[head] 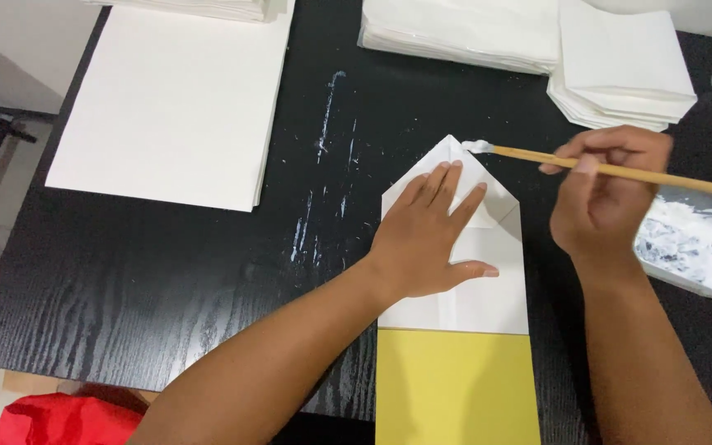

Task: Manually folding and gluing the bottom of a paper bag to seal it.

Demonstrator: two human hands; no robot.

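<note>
A folded white paper piece (488, 288), its top flaps turned to a point, is found at centre frame over a yellow sheet (455, 395). It is judged thin, light and easily creased (best pressed flat). It is pinned by the left hand (426, 239), fingers spread. A glue-tipped stick (620, 170) is pinched by the right hand (603, 198) at centre right, its tip at the flap's point. White stacks (537, 41) lie along the top of the frame on the black table (166, 280).

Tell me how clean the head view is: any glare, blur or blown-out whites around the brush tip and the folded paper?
Head view: sharp, no motion blur on the brush or either hand. Lighting is soft and even, with only faint shadows beside the left hand. The folded white paper and the white stacks run bright, so their creases look faint. No harsh glare on the black table.
</note>
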